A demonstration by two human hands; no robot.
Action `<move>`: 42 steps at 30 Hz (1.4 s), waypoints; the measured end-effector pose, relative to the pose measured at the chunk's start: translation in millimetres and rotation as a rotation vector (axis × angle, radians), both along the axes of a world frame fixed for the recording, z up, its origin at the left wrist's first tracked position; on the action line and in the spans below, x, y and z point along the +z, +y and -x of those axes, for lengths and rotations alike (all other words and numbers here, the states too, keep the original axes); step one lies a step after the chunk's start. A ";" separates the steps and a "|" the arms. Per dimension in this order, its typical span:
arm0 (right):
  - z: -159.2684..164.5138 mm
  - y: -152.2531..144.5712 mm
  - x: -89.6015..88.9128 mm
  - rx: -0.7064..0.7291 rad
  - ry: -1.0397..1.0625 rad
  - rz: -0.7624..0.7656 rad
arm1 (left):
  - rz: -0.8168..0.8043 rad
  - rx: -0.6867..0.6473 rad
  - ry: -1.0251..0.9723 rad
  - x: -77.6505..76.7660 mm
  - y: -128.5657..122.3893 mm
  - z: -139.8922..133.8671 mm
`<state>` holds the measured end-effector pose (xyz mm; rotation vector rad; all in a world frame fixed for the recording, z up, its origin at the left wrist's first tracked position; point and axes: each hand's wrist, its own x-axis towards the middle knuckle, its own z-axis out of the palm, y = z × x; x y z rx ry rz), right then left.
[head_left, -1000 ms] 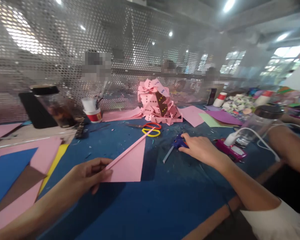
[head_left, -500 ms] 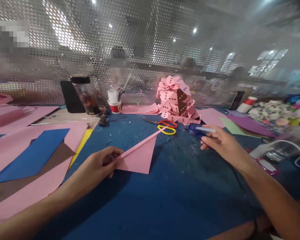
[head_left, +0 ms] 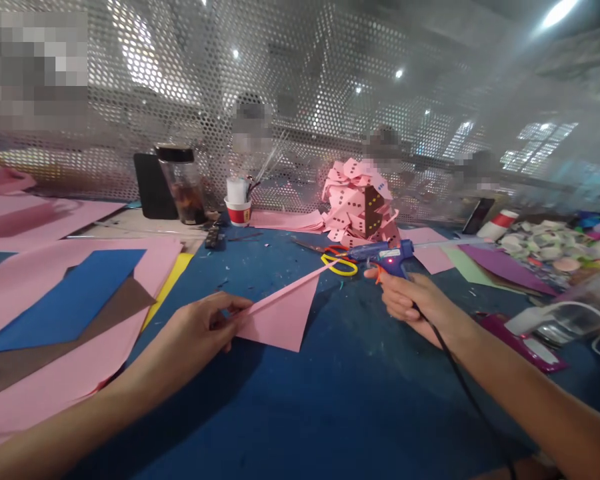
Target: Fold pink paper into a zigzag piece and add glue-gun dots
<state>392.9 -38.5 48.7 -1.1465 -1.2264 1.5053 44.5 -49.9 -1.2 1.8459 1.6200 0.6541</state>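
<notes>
Between the thumb and fingers of my left hand (head_left: 207,327) is a piece of pink paper (head_left: 285,317), its upper edge rolled into a thin slanting tube and its lower part a flat flap. My right hand (head_left: 415,300) is wrapped around the handle of a blue hot glue gun (head_left: 387,253) with an orange trigger, a lit red light and a clear glue stick out of its back. The gun's nozzle points left, close to the paper's tip. Scissors (head_left: 347,265) with red and yellow handles lie just behind that tip, partly covered by it.
Behind the scissors stands a pink layered paper model (head_left: 353,207) with dark dots. Coloured sheets (head_left: 65,300) cover the left side. A red-white cup (head_left: 239,212) and a dark-lidded bottle (head_left: 187,193) stand at the back. A black cord (head_left: 455,370) hangs from the gun.
The glue gun has been lifted and turned upright in my right hand, its nozzle now pointing left at the paper's tip. My left hand still holds the pink paper, hardly moved.
</notes>
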 end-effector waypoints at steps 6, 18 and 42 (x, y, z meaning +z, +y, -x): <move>31.0 -8.3 0.9 0.125 -0.294 -0.140 | -0.113 -0.006 -0.008 -4.8 3.5 0.7; 66.9 -5.6 -38.8 0.232 -0.543 -0.254 | -0.228 -0.106 -0.035 -8.8 3.5 -4.6; 81.0 -20.1 -31.1 0.359 -0.822 -0.300 | -0.209 -0.076 0.028 -3.5 -1.3 -7.2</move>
